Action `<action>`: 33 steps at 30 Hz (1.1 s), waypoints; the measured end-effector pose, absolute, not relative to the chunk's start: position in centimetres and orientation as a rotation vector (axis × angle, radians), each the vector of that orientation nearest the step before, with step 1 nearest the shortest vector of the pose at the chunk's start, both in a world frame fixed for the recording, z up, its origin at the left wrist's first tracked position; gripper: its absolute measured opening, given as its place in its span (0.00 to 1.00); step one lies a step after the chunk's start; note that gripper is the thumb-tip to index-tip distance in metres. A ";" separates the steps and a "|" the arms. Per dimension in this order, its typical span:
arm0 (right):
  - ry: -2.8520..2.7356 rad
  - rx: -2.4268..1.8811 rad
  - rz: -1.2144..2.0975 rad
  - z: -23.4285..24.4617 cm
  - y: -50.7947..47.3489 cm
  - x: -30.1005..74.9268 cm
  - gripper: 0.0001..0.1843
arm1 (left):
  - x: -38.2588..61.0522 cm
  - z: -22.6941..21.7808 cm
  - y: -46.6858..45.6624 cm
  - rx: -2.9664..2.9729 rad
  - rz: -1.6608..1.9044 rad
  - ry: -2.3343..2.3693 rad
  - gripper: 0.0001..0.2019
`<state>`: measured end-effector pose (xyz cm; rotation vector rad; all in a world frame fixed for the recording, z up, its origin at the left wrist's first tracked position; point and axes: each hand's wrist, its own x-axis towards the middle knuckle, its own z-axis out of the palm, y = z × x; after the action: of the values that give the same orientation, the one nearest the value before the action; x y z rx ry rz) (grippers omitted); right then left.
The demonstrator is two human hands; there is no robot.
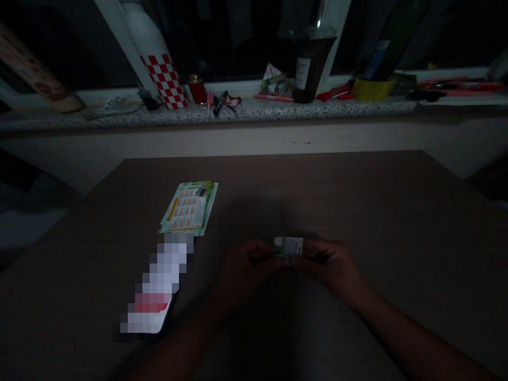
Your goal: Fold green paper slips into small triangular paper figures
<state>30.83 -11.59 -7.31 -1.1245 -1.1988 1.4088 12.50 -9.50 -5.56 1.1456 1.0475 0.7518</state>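
Note:
Between my two hands is a small folded piece of printed paper (pixel 289 246), white with some green and lines of text. My left hand (pixel 248 270) pinches its left side with thumb and fingers. On the right side, my right hand (pixel 331 264) grips it the same way. The paper is held up just over the dark wooden table (pixel 357 196). Left of my hands lies a stack of printed green and white sheets (pixel 186 209) with number grids. The light is dim, so the lower fingers are hard to make out.
A phone (pixel 159 288) with a lit, blurred screen lies below the stack. Along the granite windowsill (pixel 254 110) stand a red-and-white checkered bottle (pixel 164 74), a small red jar (pixel 197 90), a dark plastic cup (pixel 307 74) and a yellow holder (pixel 372 89), among pens and scraps.

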 end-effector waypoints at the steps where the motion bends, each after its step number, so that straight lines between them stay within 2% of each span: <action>1: -1.220 -1.128 1.419 -7.3 -11.6 30.8 0.10 | 12.5 -5.6 -9.5 1.147 0.770 1.053 0.08; 10: -1.339 -1.150 1.419 -7.3 -11.8 31.0 0.08 | 12.0 -5.0 -9.2 1.260 0.592 1.080 0.15; 16: -1.325 -1.137 1.484 -6.9 -11.9 31.1 0.08 | 11.8 -5.3 -9.2 1.290 0.579 1.017 0.07; 21: -1.335 -1.173 1.484 -6.0 -12.0 31.3 0.11 | 12.0 -5.5 -9.4 1.120 0.641 0.924 0.07; 25: -1.291 -1.159 1.553 -6.2 -11.9 31.2 0.09 | 12.1 -5.4 -9.3 1.031 0.659 0.910 0.09; 33: -1.224 -1.122 1.561 -6.8 -11.6 31.3 0.11 | 12.2 -5.6 -9.1 1.100 0.709 0.942 0.09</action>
<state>31.31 -11.60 -6.84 -1.1221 -1.2239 1.5610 12.20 -9.10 -5.62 1.1004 0.9415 0.7092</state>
